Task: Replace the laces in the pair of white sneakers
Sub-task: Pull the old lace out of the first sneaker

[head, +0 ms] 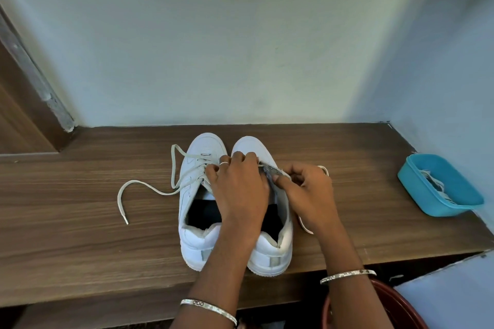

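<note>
Two white sneakers stand side by side on the wooden shelf (80, 222), toes toward the wall. The left sneaker (196, 205) has a greyish lace (149, 187) loosened, trailing left across the wood. My left hand (238, 187) lies over the right sneaker (278, 248), fingers curled on its lacing area near the toe. My right hand (307, 192) pinches the lace of the right sneaker at its outer side. A loop of that white lace (304, 226) shows beside my right wrist. The right sneaker's eyelets are hidden by my hands.
A blue plastic tub (441, 187) holding white laces sits at the shelf's right end by the wall. A wall stands just behind the sneakers. A dark red round container (395, 304) is below the shelf's front edge at the right.
</note>
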